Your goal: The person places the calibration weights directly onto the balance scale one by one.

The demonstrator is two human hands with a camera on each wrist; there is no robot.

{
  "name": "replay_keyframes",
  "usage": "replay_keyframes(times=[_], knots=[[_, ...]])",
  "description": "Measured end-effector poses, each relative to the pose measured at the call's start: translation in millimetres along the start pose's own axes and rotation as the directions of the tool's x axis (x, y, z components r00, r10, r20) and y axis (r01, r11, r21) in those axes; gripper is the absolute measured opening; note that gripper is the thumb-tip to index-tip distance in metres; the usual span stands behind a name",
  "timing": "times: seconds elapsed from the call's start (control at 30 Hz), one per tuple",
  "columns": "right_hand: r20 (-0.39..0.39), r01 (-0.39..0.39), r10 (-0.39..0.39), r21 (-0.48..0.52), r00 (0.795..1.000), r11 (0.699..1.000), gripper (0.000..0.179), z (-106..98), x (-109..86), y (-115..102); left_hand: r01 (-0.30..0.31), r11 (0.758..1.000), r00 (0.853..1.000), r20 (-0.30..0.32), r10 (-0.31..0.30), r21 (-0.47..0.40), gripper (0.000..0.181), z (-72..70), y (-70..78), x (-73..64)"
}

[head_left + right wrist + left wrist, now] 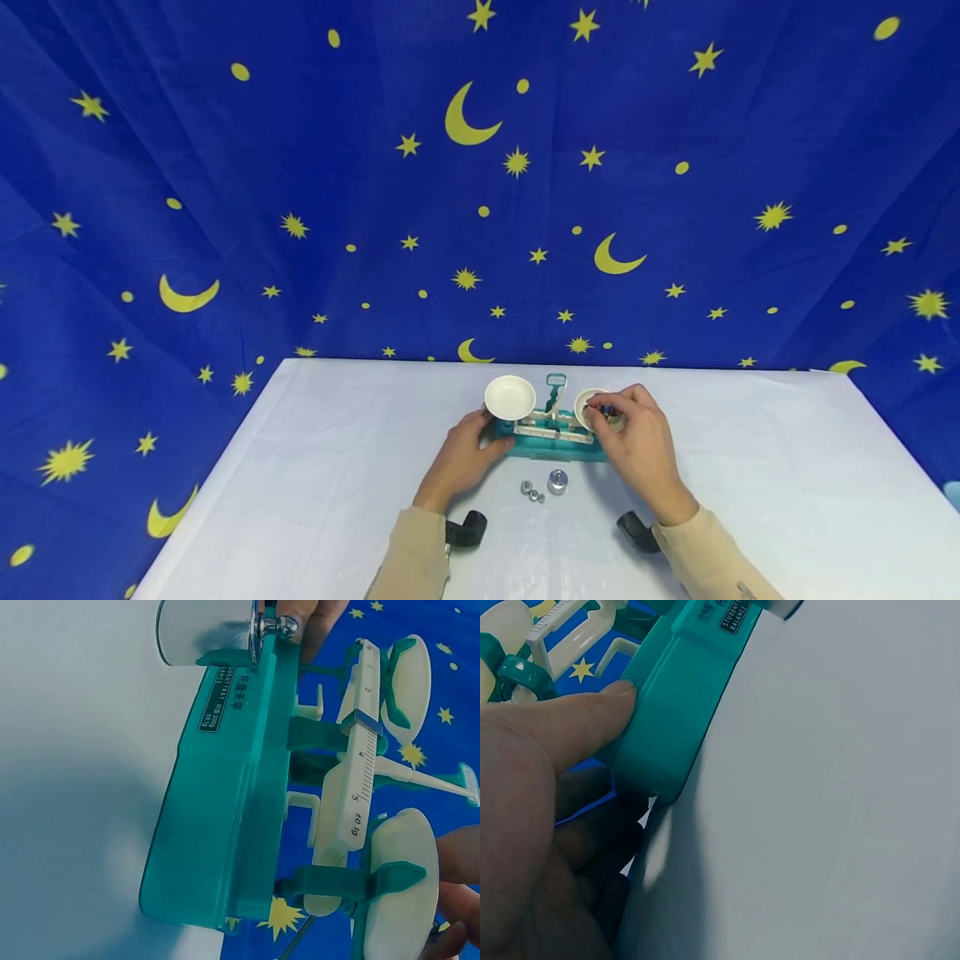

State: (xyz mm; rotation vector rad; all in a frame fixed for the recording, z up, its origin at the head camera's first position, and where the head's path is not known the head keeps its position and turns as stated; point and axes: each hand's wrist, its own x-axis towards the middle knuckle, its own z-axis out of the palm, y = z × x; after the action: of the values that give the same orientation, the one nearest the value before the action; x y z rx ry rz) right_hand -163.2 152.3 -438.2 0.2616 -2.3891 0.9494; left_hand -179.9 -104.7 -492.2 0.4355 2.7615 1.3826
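A teal tray balance (551,448) stands on the table with two white pans. My left hand (459,457) grips the left end of its base, thumb on the front face in the left wrist view and fingers behind. The left pan (510,397) above that hand holds nothing visible. At the right pan (583,406), my right hand (643,446) has its fingers bent over the bowl. They pinch a small dark object (435,928), mostly hidden by the fingertips; its kind is unclear. The ruled beam (358,757) with its slider lies between the pans.
In front of the balance are a larger metal weight (557,482) and several small metal weights (532,492). A white cloth (337,467) covers the table. Behind it hangs a blue curtain (420,192) with yellow stars and moons. Black wrist mounts (467,530) sit by both sleeves.
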Motion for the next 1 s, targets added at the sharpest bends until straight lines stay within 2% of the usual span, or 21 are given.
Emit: replay_keyframes(times=[0.2, 0.77, 1.0], knots=[[-0.010, 0.011, -0.011, 0.010, 1.000, 1.000, 0.019, -2, -0.1, -2, -0.003, 1.000, 1.000, -0.001, 0.003, -0.007, 0.060, -0.8, 1.5, 0.3], [-0.001, 0.012, -0.012, 0.105, 1.000, 0.994, 0.018, -13, -3.6, -23, -0.002, 1.000, 1.000, 0.000, 0.002, -0.016, 0.062, -1.6, 1.9, -0.2], [0.048, 0.004, -0.009, 0.089, 0.999, 0.996, 0.021, -18, -10.9, -33, -0.016, 1.000, 1.000, -0.006, 0.016, -0.014, 0.061, -0.1, 0.4, -0.4]])
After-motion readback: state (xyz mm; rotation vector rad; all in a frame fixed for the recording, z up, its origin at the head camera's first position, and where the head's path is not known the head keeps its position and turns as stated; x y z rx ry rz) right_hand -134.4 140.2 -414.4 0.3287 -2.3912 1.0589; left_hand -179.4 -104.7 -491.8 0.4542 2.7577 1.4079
